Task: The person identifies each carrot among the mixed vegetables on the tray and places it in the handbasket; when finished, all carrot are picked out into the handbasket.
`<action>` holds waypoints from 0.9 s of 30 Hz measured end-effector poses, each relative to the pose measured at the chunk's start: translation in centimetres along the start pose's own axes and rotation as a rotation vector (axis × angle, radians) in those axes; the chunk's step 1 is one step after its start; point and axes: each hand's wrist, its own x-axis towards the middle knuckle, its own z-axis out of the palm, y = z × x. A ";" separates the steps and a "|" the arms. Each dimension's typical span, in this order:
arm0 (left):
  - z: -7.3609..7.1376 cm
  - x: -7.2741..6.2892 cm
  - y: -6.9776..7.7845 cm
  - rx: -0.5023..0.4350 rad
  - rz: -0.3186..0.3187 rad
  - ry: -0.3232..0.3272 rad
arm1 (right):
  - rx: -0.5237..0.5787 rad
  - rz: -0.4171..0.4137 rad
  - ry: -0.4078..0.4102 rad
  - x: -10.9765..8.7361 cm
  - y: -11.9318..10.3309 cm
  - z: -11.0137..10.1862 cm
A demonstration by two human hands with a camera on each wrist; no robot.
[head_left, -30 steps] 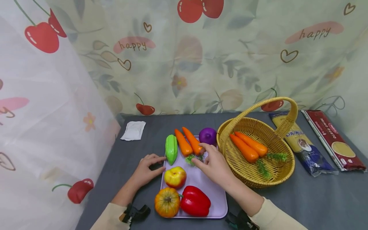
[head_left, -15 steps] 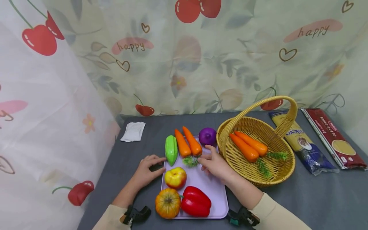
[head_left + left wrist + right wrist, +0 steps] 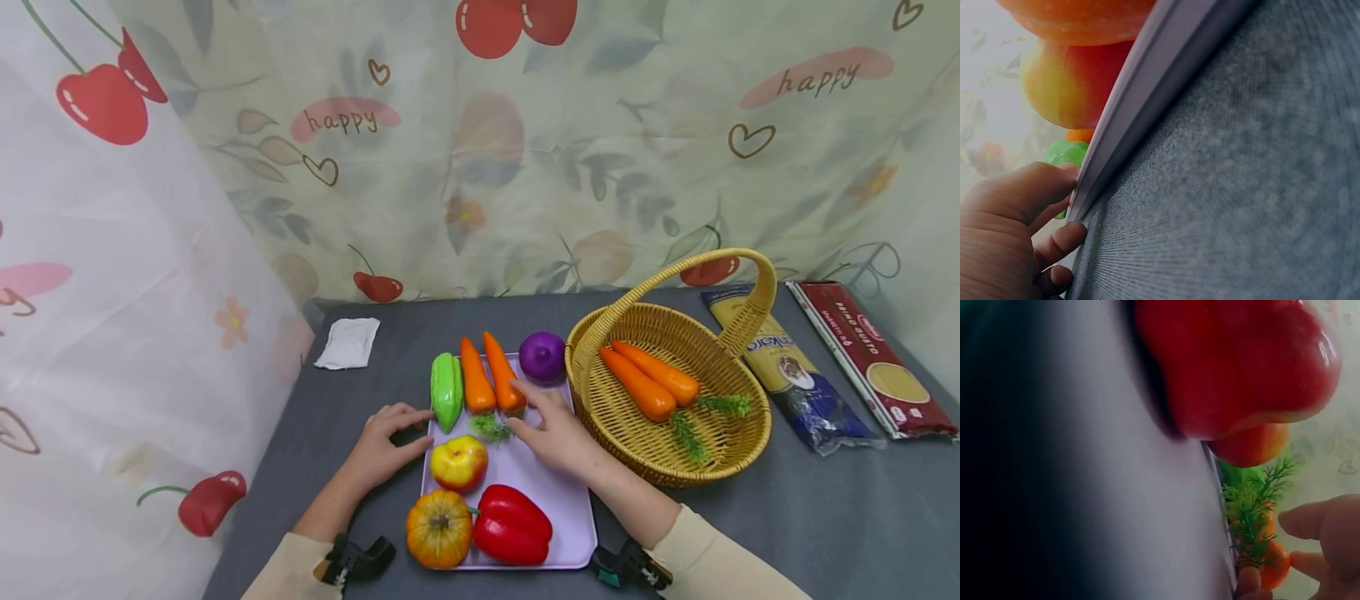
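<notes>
In the head view, a lilac tray [image 3: 566, 525] holds two carrots [image 3: 477, 375] side by side, with leafy tops towards me. My right hand [image 3: 558, 429] is over them, its index fingertip touching the right carrot [image 3: 504, 379] and its thumb near the green leaves [image 3: 491, 427]. In the right wrist view, thumb and fingers spread around the carrot top [image 3: 1254, 512] without a closed hold. My left hand [image 3: 386, 442] rests its fingertips and thumb against the tray's left rim [image 3: 1119, 119]. Beside it lie a green star fruit [image 3: 447, 392] and a red-yellow apple-like fruit [image 3: 459, 463].
A small pumpkin [image 3: 439, 529] and a red bell pepper [image 3: 513, 525] occupy the tray's near end. A purple onion [image 3: 542, 357] sits at its far right corner. The wicker basket [image 3: 731, 454] holds two carrots. Two pasta packs [image 3: 873, 358] and a white packet [image 3: 348, 342] lie beyond.
My right hand dips towards the carrot tops, then comes back up onto the right carrot. Both tray carrots have shifted slightly and stand straighter. My left hand stays at the rim.
</notes>
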 end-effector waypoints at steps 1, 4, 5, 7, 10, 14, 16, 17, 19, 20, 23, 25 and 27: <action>0.0 0.0 0.0 -0.001 0.001 -0.001 | -0.066 -0.031 0.004 0.0 0.1 0.1; 0.0 0.0 0.0 0.000 0.003 -0.002 | -0.141 -0.047 0.008 0.0 0.3 0.4; 0.0 0.0 0.0 -0.001 0.004 -0.003 | -0.159 -0.050 0.021 -0.1 0.3 0.4; 0.0 0.1 -0.1 -0.002 0.005 -0.002 | -0.195 -0.056 0.046 -0.1 0.3 0.5; 0.0 0.0 -0.1 0.000 0.001 -0.003 | -0.248 -0.101 0.042 0.0 0.4 0.5; 0.0 0.1 -0.3 0.003 0.003 -0.003 | -0.318 -0.183 0.019 0.0 0.4 0.5; 0.1 0.1 -0.3 -0.001 0.010 -0.002 | -0.347 -0.202 0.030 -0.1 0.3 0.5; 0.1 0.1 -0.3 -0.001 0.013 -0.001 | -0.365 -0.209 0.048 -0.1 0.3 0.5; 0.1 0.2 -0.3 -0.002 0.018 0.001 | -0.399 -0.204 0.086 -0.3 0.1 0.3; 0.1 0.2 -0.3 -0.001 0.019 0.002 | -0.422 -0.197 0.106 -0.4 0.0 0.3; 0.1 0.2 -0.2 0.005 0.016 0.005 | -0.471 -0.152 0.138 -0.8 -0.4 0.1; 0.1 0.2 -0.2 0.006 0.012 0.005 | -0.483 -0.097 0.122 -1.1 -0.8 -0.1; 0.1 0.1 -0.2 0.009 0.011 0.004 | -0.490 -0.050 0.093 -1.6 -1.4 -0.2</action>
